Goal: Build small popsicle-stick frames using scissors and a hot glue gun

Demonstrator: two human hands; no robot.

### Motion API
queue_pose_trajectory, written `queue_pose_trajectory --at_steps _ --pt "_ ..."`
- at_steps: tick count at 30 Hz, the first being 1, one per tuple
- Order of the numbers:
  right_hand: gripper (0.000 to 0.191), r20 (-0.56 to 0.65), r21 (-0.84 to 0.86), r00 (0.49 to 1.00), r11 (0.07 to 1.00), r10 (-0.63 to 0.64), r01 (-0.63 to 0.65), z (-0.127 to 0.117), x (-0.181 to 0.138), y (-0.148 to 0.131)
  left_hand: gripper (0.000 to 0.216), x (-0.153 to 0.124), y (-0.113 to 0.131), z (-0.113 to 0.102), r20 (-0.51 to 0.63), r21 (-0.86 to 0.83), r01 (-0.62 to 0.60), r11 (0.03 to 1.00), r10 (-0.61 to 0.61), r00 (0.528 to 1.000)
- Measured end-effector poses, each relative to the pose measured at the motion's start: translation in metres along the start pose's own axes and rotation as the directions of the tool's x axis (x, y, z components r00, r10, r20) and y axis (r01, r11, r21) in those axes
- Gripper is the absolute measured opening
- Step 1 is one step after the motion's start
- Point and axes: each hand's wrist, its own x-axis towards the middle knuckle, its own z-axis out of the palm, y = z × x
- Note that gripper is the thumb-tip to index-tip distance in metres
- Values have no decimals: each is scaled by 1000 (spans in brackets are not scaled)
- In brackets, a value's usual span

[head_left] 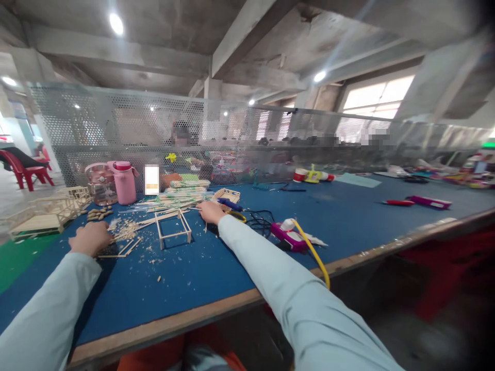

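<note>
On the left of the blue table, my left hand [91, 238] is closed, its fingers curled down beside a heap of wood scraps [129, 228]. A flat frame of thin sticks [126, 251] lies at its fingertips; whether I grip it is hidden. My right hand [212, 212] is closed farther forward, next to the pile of wooden sticks [181, 196]. What its fingers hold is too small to make out. Just beyond it lies a blue-handled tool [230, 204]. Between my hands stands a small open stick frame [174, 232] on legs.
A pink bottle [124, 183] and a clear bottle [101, 184] stand at the back left, near finished wooden models [46, 214]. A purple power strip [290, 237] with a yellow cable [317, 257] lies right of my right arm. Perforated metal screen [154, 118] behind.
</note>
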Motion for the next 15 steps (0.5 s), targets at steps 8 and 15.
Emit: queue_pose_trajectory --at_steps 8,15 --pt "34 81 -89 989 989 123 -116 22 30 -17 40 -15 47 -18 -124 -83 -195 977 184 975" --pt "33 76 -93 997 996 23 -16 -1 15 -16 39 -18 53 -15 -68 -141 -253 957 245 967"
